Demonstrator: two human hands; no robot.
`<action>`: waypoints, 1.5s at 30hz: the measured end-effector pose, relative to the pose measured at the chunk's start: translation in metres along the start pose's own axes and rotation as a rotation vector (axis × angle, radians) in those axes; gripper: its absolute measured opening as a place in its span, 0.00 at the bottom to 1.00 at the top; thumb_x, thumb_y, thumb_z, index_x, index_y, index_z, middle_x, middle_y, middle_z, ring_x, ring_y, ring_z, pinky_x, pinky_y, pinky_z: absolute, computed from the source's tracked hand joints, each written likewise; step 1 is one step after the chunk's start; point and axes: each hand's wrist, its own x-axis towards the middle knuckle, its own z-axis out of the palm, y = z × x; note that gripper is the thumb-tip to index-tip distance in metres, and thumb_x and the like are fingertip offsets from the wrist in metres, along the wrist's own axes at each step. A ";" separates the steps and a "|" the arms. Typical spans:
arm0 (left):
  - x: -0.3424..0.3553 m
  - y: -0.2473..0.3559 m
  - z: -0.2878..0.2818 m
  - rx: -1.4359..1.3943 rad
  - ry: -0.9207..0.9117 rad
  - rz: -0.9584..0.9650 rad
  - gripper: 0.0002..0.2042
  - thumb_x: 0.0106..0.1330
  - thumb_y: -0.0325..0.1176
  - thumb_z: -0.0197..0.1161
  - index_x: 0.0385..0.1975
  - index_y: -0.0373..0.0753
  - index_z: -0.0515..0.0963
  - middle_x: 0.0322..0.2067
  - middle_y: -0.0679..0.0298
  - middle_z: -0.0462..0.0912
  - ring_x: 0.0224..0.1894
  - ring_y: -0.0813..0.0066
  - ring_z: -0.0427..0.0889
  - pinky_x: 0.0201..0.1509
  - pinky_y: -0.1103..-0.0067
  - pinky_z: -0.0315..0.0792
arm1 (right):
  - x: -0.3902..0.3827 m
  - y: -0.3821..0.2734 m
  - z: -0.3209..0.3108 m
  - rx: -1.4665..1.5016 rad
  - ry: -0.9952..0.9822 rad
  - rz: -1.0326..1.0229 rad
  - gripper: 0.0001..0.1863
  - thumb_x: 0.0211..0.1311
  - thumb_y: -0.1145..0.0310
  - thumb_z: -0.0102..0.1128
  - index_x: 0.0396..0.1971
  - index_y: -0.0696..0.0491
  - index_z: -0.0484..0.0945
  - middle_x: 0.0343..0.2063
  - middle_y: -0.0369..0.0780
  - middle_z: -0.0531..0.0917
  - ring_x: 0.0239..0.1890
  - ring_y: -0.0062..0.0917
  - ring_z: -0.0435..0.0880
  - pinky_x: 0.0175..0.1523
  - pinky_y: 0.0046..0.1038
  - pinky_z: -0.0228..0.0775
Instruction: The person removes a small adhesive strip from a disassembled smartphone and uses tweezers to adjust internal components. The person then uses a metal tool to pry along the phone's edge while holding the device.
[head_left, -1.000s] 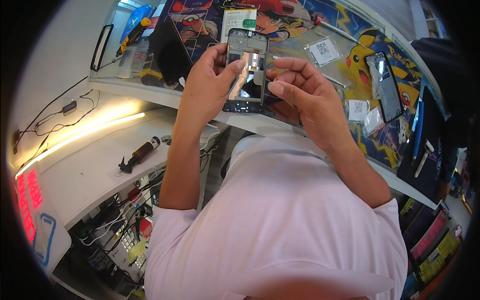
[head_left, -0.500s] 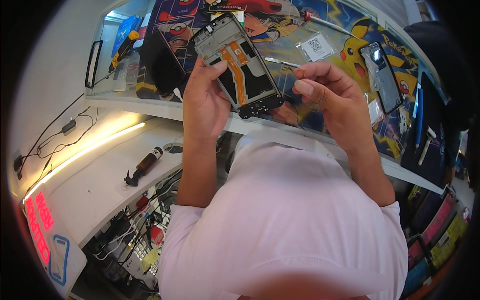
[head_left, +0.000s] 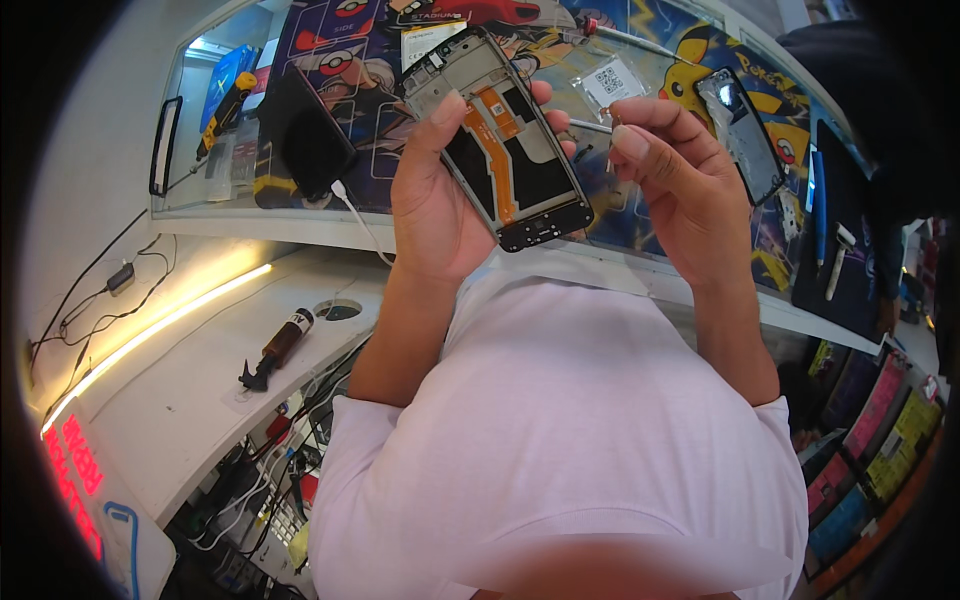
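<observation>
My left hand (head_left: 437, 205) is closed around a phone with its back off (head_left: 548, 180), tilted, thumb on the near edge and fingertips showing past the far edge. An orange flex cable (head_left: 497, 165) runs down its inside, beside a black area. To the right of the phone, my right hand (head_left: 690, 190) pinches a small, thin brownish strip (head_left: 613, 118) between thumb and fingers; its exact kind is too small to tell. Behind those fingertips shows part of a thin metal tool (head_left: 590, 125), mostly covered by the phone and hand.
A dark phone (head_left: 308, 130) with a white cable (head_left: 362, 225) lies left on the printed mat. Right are a phone back cover (head_left: 745, 140), a blue pen-like tool (head_left: 820, 205) and a small brush (head_left: 838, 262). A clear packet (head_left: 610, 80) and a screwdriver (head_left: 640, 40) lie beyond. A brown bottle (head_left: 280, 345) rests on the lower shelf.
The opened phone and my left hand have shifted slightly right and down, closer to my right hand. My right hand has risen a little, still pinching the strip. The whole view has shifted slightly.
</observation>
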 end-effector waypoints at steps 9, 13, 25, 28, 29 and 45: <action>-0.005 -0.004 0.015 0.417 0.106 0.144 0.17 0.71 0.41 0.59 0.51 0.34 0.78 0.43 0.58 0.85 0.43 0.69 0.87 0.51 0.73 0.82 | 0.018 -0.004 0.018 -0.029 -0.070 -0.118 0.13 0.66 0.69 0.65 0.47 0.59 0.80 0.37 0.36 0.84 0.38 0.17 0.79 0.46 0.20 0.68; -0.009 -0.003 0.018 0.422 0.091 0.159 0.20 0.71 0.42 0.57 0.55 0.33 0.74 0.45 0.54 0.84 0.47 0.66 0.85 0.50 0.71 0.83 | 0.017 -0.006 0.027 -0.106 -0.103 -0.184 0.12 0.66 0.70 0.66 0.45 0.59 0.82 0.38 0.36 0.87 0.36 0.15 0.81 0.43 0.19 0.70; -0.014 -0.001 0.024 0.447 0.165 0.155 0.17 0.71 0.42 0.58 0.49 0.35 0.79 0.40 0.62 0.85 0.39 0.78 0.86 0.44 0.81 0.82 | 0.009 -0.004 0.037 -0.344 0.024 -0.241 0.11 0.64 0.71 0.68 0.44 0.58 0.83 0.35 0.35 0.86 0.35 0.14 0.81 0.41 0.17 0.66; -0.013 -0.004 0.026 0.398 0.194 0.170 0.16 0.70 0.41 0.60 0.48 0.36 0.80 0.39 0.64 0.85 0.39 0.79 0.85 0.43 0.81 0.81 | 0.009 0.000 0.035 -0.357 0.008 -0.269 0.11 0.64 0.71 0.68 0.45 0.57 0.83 0.35 0.35 0.86 0.36 0.14 0.81 0.42 0.17 0.67; -0.013 -0.005 0.026 0.382 0.194 0.160 0.15 0.70 0.41 0.61 0.48 0.36 0.80 0.39 0.64 0.85 0.39 0.80 0.85 0.43 0.81 0.80 | 0.008 0.000 0.034 -0.363 -0.002 -0.278 0.11 0.64 0.71 0.68 0.45 0.57 0.83 0.35 0.34 0.86 0.36 0.14 0.81 0.42 0.16 0.67; -0.011 0.003 0.038 0.265 0.166 0.079 0.17 0.72 0.38 0.57 0.52 0.33 0.76 0.45 0.60 0.84 0.46 0.75 0.83 0.53 0.77 0.76 | 0.004 0.009 0.030 -0.342 0.044 -0.355 0.10 0.65 0.73 0.67 0.45 0.56 0.82 0.38 0.35 0.86 0.39 0.14 0.82 0.49 0.17 0.72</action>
